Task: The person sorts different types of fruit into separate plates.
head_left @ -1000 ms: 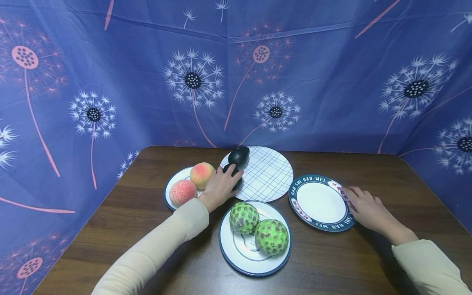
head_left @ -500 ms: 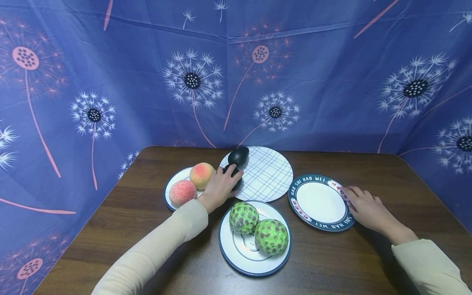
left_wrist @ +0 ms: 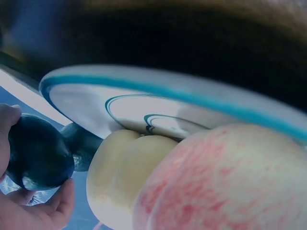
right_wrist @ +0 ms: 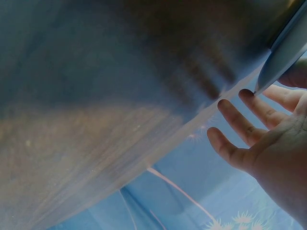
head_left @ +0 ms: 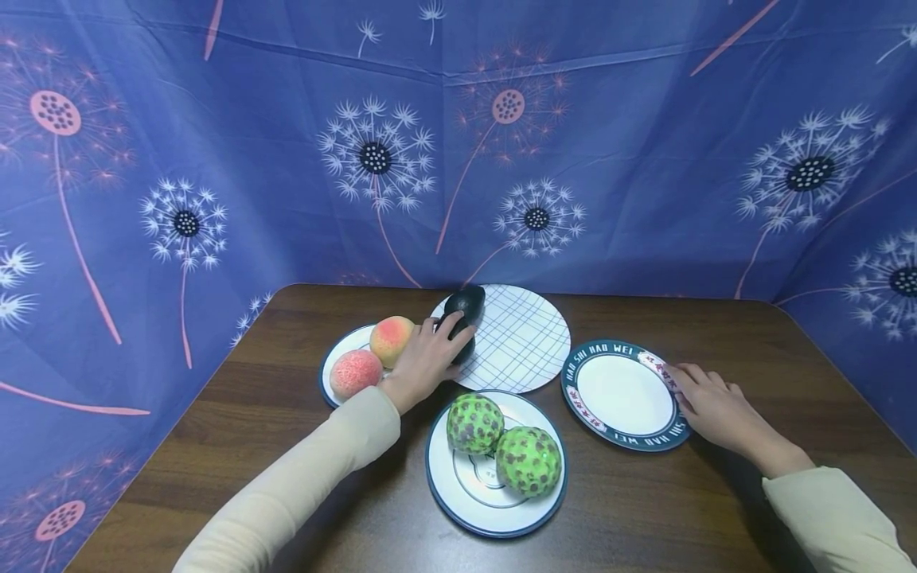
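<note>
In the head view my left hand [head_left: 421, 362] grips the nearer of two dark, avocado-like fruits [head_left: 464, 347] at the left side of the white checked plate [head_left: 519, 338]. The left wrist view shows thumb and fingers around this dark fruit [left_wrist: 41, 152]. Just beyond it lies the second dark fruit [head_left: 467, 302], overlapped by the held one. My right hand [head_left: 716, 407] is at the right rim of a white plate with a dark green lettered border [head_left: 622, 436]. Its fingers are spread and fairly straight in the right wrist view, with the fingertips at the plate's edge [right_wrist: 283, 57].
Two peaches [head_left: 356, 374] sit on a blue-rimmed plate [head_left: 328, 383], close under my left wrist. In front, another blue-rimmed plate [head_left: 494, 521] carries two green, brown-spotted balls [head_left: 528, 461]. A blue dandelion-print cloth [head_left: 609, 159] hangs behind the wooden table [head_left: 344, 493].
My left hand has shifted slightly away from me with the dark fruit, which now overlaps the far one and shows more of itself. My right hand has stayed put at the lettered plate.
</note>
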### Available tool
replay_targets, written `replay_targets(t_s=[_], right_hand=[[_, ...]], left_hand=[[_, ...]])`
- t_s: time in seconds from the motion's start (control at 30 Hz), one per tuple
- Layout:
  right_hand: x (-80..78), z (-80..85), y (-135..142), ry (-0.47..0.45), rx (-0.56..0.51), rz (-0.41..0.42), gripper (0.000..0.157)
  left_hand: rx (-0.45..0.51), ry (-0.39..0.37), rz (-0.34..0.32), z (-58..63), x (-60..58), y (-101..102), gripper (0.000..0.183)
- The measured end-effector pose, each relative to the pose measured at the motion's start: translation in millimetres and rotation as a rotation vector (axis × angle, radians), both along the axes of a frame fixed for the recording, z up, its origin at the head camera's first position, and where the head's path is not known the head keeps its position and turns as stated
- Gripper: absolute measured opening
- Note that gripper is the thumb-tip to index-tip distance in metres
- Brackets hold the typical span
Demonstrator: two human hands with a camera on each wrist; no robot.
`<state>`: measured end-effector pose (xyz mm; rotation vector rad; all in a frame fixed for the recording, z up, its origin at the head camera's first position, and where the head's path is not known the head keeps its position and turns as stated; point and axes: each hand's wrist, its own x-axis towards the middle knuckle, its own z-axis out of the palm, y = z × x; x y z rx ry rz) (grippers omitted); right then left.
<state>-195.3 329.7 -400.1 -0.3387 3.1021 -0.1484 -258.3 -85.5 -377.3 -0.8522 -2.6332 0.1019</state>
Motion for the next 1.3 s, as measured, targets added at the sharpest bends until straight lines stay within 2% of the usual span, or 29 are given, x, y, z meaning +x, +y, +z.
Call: replay_targets(t_s=[0.3,0.63,0.87,1.07,1.3], right_hand=[[0.7,-0.9,-0.5,0.004,-0.010,0.004,0.053],[0.4,-0.9,-1.9,0.001,-0.008,-0.003,0.054],[0.0,-1.4,-0.2,0.003,-0.009,0.003,0.052],[0.3,-1.0,-0.3,0.002,-0.014,0.003,0.052],[1.0,0.2,0.3,-0.001,-0.022,0.000,0.053]], left_hand=[[0.009,0.022,-0.067,7.5,-2.4,6.3,0.071],[0.065,-0.001,-0.135,17.8,-3.7,22.0,0.067],[0.020,-0.004,-0.163,30.0,-6.2,36.2,0.064],[-0.021,-0.037,-0.170,40.1,-7.7,51.7,0.062],[-0.052,-0.038,-0.200,42.9,-10.6,72.6,0.062]])
